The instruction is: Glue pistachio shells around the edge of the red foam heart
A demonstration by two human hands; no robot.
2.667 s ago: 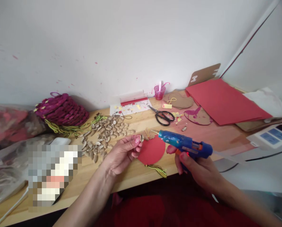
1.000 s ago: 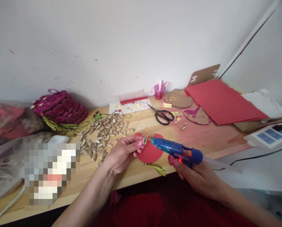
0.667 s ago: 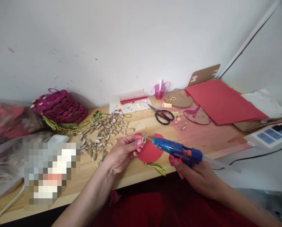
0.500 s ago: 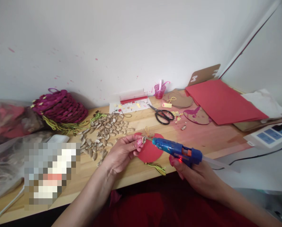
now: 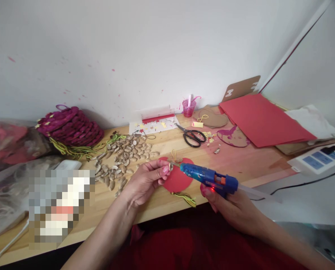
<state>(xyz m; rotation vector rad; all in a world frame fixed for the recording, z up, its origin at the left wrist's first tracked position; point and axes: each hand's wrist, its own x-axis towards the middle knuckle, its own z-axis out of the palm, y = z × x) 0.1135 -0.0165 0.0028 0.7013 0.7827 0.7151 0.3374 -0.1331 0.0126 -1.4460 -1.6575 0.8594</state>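
Note:
Between thumb and fingertips, my left hand [image 5: 153, 174] pinches a peanut shell [image 5: 171, 167] above the table. My right hand [image 5: 222, 200] is wrapped round the handle of a blue hot glue gun [image 5: 209, 177], its red light lit and a clear glue stick [image 5: 254, 192] poking out of the back. The nozzle points left and is at the shell; whether it touches cannot be made out. Beneath both lies a red round paper piece [image 5: 180, 182] with a yellow loop at its top and a green-yellow tassel [image 5: 187, 198] at its lower edge.
Loose peanut shells [image 5: 128, 153] are spread left of the paper piece. Behind lie black-handled scissors [image 5: 194, 138], a pink cup [image 5: 189, 108] and star stickers [image 5: 153, 126]. Red paper sheets [image 5: 264, 120] and a power strip [image 5: 310, 161] are at right, a stack of purple shell-covered pieces [image 5: 71, 127] at left.
The view has shifted very slightly. Both hands keep their grips, with the glue gun's nozzle still at the peanut shell.

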